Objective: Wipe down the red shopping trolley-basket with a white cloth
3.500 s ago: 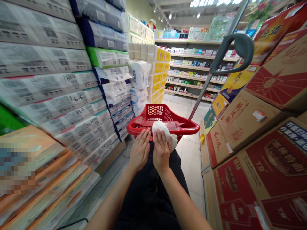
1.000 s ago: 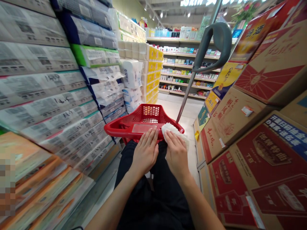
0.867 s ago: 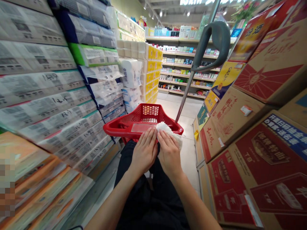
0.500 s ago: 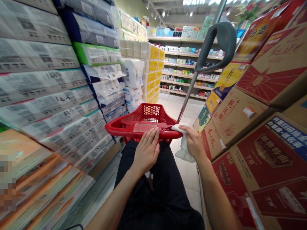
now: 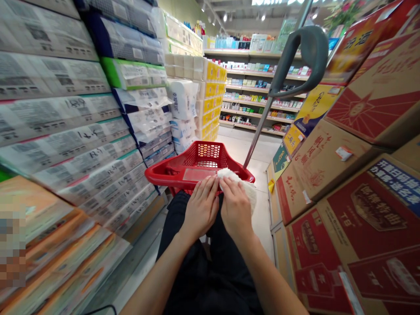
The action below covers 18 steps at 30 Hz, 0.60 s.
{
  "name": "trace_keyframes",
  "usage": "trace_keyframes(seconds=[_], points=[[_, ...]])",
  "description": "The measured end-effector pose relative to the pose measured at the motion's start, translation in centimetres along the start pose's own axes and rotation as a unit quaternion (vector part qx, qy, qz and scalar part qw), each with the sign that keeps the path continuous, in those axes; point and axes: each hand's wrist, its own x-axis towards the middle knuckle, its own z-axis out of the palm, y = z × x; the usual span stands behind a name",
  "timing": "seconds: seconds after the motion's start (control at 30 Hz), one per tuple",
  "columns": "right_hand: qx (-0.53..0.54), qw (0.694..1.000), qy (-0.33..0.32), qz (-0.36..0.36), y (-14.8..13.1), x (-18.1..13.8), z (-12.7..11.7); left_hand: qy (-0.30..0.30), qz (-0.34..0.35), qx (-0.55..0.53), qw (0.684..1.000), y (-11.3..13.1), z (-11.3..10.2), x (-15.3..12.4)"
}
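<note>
In the head view a red plastic shopping basket (image 5: 167, 174) stands in front of my knees, its near rim facing me. My left hand (image 5: 201, 210) holds this near rim right of centre, fingers close together over it. A white cloth (image 5: 247, 189) lies on the rim's right part and hangs down beyond it. Beside the left hand, my right hand (image 5: 235, 205) presses the cloth against the rim with bent fingers; the hands almost touch. A metal pull rod (image 5: 260, 127) with a grey loop handle (image 5: 280, 65) slants up from the basket's right side.
Stacked paper packs (image 5: 59, 118) line the left side close by. Liquor cartons (image 5: 324, 153) rise on the right. Yellow and white tissue packs (image 5: 210, 96) stand ahead, with shelves of small goods (image 5: 259, 83) behind. White floor tiles (image 5: 260, 153) show right of the basket.
My right hand has slid the cloth leftward along the rim, from the right corner to beside my left hand. The left hand stays on the rim.
</note>
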Motion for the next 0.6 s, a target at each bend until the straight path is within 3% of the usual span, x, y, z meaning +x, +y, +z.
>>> trace_keyframes(seconds=[0.07,0.17,0.27,0.37,0.5,0.6], points=[[0.004,1.000,-0.017,-0.009,-0.9,0.3,0.2,0.005,-0.001,-0.002,1.000,0.0,0.1,0.0],[0.050,0.998,-0.024,-0.020,-0.1,0.0,-0.4,0.004,-0.004,-0.003,1.000,0.0,0.1,0.0],[0.114,0.993,-0.012,0.003,3.0,-0.7,-1.8,-0.004,-0.003,-0.003,1.000,0.1,-0.1,0.1],[0.193,0.977,0.015,0.084,7.0,0.0,-3.1,-0.009,-0.005,-0.003,1.000,0.2,-0.2,0.1],[0.275,0.954,-0.069,0.098,11.4,3.0,-3.7,-0.004,-0.008,-0.003,1.000,0.2,-0.1,0.2],[0.280,0.949,-0.120,0.087,12.3,4.4,-3.6,0.003,-0.009,-0.004,1.000,0.2,0.0,0.1]])
